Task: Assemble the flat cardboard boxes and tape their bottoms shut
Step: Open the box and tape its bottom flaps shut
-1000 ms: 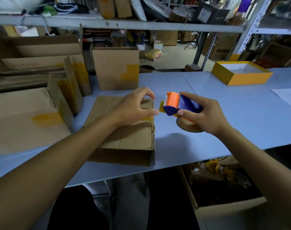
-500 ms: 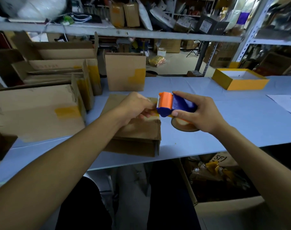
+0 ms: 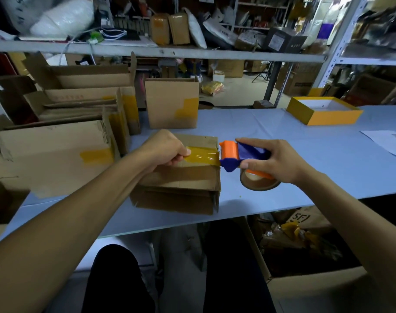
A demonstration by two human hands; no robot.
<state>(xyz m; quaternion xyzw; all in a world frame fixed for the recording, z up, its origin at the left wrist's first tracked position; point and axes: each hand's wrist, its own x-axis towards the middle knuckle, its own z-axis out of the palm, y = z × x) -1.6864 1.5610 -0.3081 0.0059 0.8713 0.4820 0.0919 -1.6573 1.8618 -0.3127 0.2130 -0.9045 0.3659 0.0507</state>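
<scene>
A cardboard box [image 3: 181, 177] lies on the pale blue tabletop [image 3: 283, 141] near its front edge, bottom flaps folded shut and facing up. The left hand [image 3: 167, 147] rests over the box's top, its fingers [image 3: 183, 152] curled and pinching the free end of a strip of yellowish packing tape [image 3: 202, 157] that is stretched flat above the flaps. The strip runs rightward to the orange cutter head of a tape dispenser [image 3: 235, 155], which sits just past the box's right edge. The right hand [image 3: 274, 161] grips the dispenser's blue body, thumb on the near side and fingers wrapped over the top, with the brown tape roll [image 3: 259, 182] hanging under the hand and near the tabletop. To the left, several assembled boxes [image 3: 57, 141] with yellow tape patches are grouped together, and one more taped box [image 3: 172, 102] stands upright behind the one being worked on. A shallow yellow tray [image 3: 323, 114] with a white inside sits far right on the tabletop, with a sheet of paper [image 3: 387, 143] beyond it at the edge of view.
</scene>
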